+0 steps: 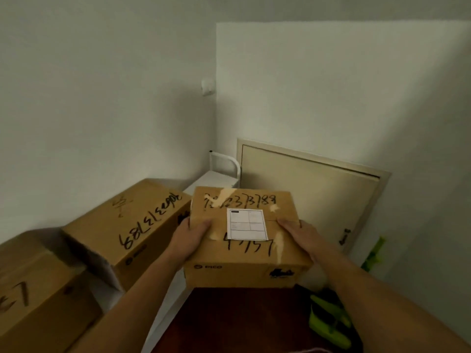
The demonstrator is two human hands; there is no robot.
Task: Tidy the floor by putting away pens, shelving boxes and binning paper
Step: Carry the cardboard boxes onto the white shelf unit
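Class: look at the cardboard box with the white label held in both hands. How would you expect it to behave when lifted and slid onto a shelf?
The labelled cardboard box probably stays stiff: its edges look square. It seems fairly light, since the left hand and right hand hold it by its sides alone. Flat-sided, it should slide, not roll.

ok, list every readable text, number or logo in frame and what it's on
"PICO": front face of the held box, by a round logo.
"373788", earlier digits smeared: marker on its top.
"4757", roughly: marker below the white label.
Label print: too small to read.
Black stamp, front right: unreadable.
"689" plus more digits, upside down: middle box.
"7": near-left box, rest cropped.
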